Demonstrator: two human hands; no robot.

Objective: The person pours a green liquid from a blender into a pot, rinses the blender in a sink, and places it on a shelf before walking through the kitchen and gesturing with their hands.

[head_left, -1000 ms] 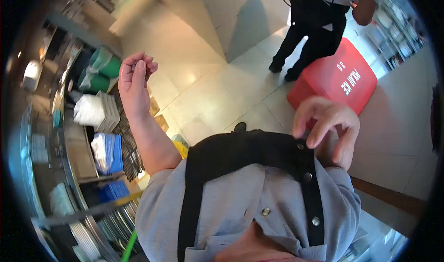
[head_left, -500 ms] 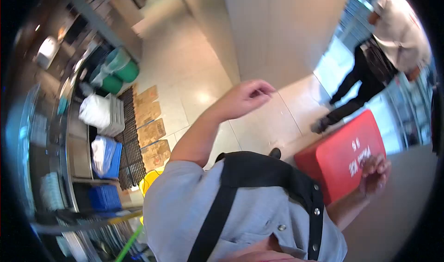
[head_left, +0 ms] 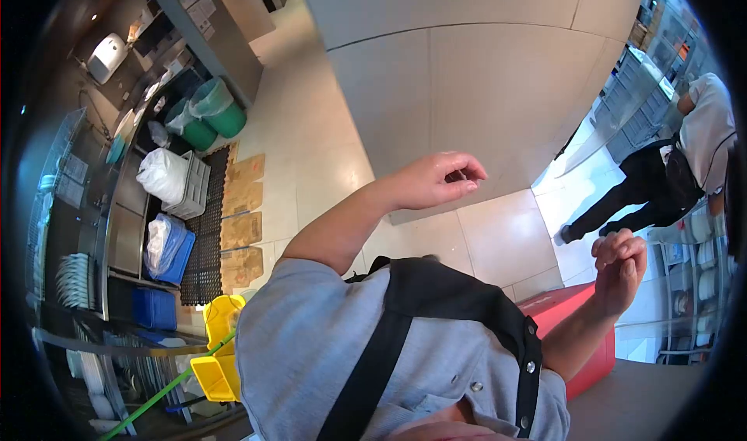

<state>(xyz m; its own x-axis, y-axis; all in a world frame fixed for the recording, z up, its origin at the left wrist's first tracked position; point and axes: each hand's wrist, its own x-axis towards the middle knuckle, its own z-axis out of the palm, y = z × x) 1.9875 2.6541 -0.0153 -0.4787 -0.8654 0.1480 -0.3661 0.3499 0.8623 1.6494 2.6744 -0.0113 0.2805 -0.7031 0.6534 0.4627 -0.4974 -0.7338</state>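
My left hand (head_left: 440, 180) is held out in front of my chest, fingers loosely curved with a gap to the thumb and nothing in the grasp. A pale panelled wall (head_left: 467, 91) stands beyond it. On the right side, my right hand (head_left: 620, 266) is raised with its fingers half bent and slightly apart; I see nothing in it. Below that wrist is a red box (head_left: 591, 367), partly covered by my forearm. Neither hand appears to touch anything.
At the right, a person (head_left: 661, 169) in dark trousers bends beside grey crates (head_left: 634, 103). Along the left are green bins (head_left: 218, 110), a grey crate (head_left: 191, 192), a blue tub (head_left: 175, 258), cardboard on the floor (head_left: 243, 227), a yellow mop bucket (head_left: 218, 371) and stacked plates (head_left: 75, 281).
The view has shifted: the wall looms larger, and the red box is lower and more covered. My right hand is higher, its fingers drawn closer together. The other person appears farther right.
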